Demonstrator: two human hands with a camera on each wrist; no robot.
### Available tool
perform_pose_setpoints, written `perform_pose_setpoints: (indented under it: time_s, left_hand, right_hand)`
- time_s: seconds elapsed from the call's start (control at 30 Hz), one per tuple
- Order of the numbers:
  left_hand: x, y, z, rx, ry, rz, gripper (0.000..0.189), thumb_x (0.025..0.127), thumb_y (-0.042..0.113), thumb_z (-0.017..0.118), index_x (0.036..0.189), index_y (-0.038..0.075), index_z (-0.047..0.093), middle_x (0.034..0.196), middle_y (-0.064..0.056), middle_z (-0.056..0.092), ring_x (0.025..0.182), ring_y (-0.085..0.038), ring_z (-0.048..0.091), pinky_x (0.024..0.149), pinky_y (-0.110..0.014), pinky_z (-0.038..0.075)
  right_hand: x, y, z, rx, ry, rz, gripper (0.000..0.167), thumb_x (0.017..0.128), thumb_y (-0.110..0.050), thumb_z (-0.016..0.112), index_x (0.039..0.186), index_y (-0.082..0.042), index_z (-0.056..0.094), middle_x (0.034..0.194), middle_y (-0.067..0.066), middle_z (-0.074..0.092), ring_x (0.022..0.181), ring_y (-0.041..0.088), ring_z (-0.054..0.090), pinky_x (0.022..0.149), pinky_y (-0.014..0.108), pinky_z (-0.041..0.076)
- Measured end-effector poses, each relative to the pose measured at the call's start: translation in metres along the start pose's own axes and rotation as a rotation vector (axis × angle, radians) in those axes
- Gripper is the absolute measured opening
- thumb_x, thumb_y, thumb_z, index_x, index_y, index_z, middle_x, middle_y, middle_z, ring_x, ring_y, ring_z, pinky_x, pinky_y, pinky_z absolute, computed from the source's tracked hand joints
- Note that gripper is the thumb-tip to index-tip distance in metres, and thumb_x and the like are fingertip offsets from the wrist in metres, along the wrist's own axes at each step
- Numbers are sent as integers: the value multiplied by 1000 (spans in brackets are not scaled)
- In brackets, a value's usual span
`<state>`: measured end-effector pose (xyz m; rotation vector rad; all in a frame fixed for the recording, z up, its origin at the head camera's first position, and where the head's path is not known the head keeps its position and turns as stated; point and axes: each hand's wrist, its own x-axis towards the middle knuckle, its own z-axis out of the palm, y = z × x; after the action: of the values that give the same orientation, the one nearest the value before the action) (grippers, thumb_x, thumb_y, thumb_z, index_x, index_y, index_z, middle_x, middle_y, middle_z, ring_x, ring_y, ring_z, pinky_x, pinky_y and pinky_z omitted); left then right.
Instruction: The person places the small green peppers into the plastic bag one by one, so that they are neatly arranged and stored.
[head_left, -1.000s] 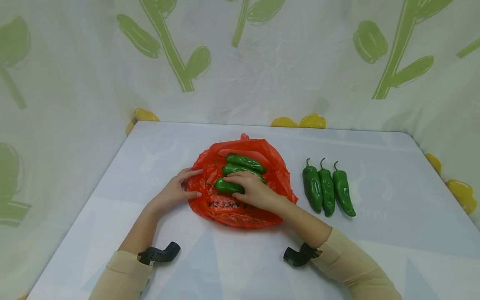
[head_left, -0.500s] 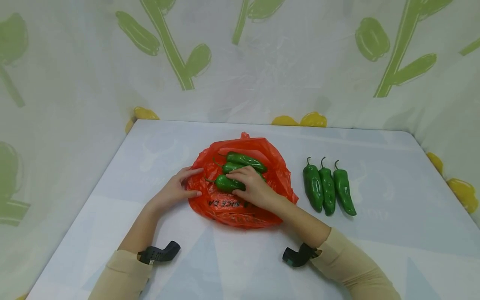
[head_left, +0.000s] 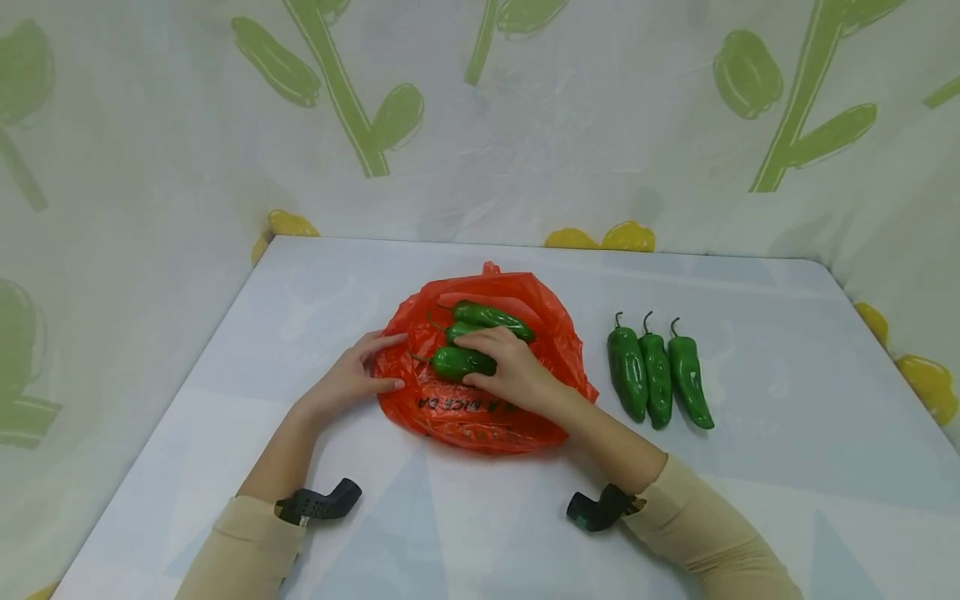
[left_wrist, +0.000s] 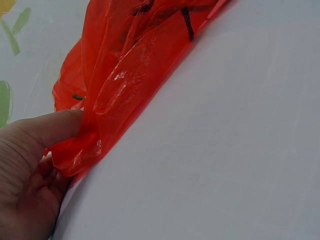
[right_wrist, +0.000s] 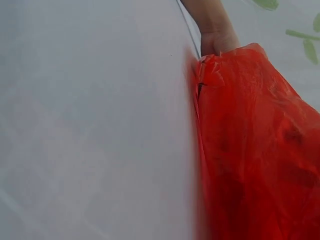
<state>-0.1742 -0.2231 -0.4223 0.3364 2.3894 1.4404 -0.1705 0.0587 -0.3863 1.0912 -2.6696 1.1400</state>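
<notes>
A red plastic bag lies with its mouth open, holding several green peppers. My left hand grips the left side of its rim; in the left wrist view the thumb lies over the film, with fingers below. My right hand reaches inside and holds the front pepper between thumb and fingers, covering its right end. Behind it a middle pepper is partly hidden by those fingers, and a back pepper lies farther in. Red film blocks the right hand in the right wrist view.
Right of the bag, a left pepper, a middle one and a right one lie side by side on the white table, stems away from me. A patterned curtain hangs behind.
My right hand has shifted the front pepper slightly back and to the right, nearer the middle pepper, and covers more of that one. The left hand stays at the bag's rim.
</notes>
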Motion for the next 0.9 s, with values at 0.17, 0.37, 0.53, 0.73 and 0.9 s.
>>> perform_pose_setpoints:
  time_s: [0.17,0.37,0.53,0.73,0.9]
  left_hand:
    - [1,-1,0,4,3,-4,65,83,23,72,141,19,44,152,-12,24,141,-36,19,105,-57,34]
    - [0,-1,0,17,6,2,66,82,23,73,141,18,44,152,-13,24,140,-36,20,105,-57,34]
    - [-1,-1,0,30,6,7,66,83,23,72,142,16,43,152,-15,24,140,-38,19,105,-59,33]
    - [-2,1,0,20,5,6,66,83,22,72,142,16,43,152,-15,24,140,-37,19,106,-59,32]
    - [-1,2,1,21,6,2,66,83,23,72,142,18,44,152,-13,24,141,-36,19,106,-58,32]
  right_hand:
    - [0,-1,-4,8,19,-9,52,78,-15,78,125,-5,60,126,10,60,120,27,49,96,42,48]
    - [-1,-4,-10,11,37,-6,53,78,-15,78,126,-5,59,127,10,59,119,27,50,93,40,50]
    - [-3,-7,-16,25,57,-7,54,77,-14,78,126,-4,59,126,10,59,120,26,50,93,39,50]
    - [-6,-9,-24,28,82,-11,55,76,-14,79,126,-3,59,126,9,60,119,24,50,92,36,51]
    - [-9,-10,-32,27,108,-30,56,76,-13,79,127,-3,58,127,10,59,119,24,50,92,37,51]
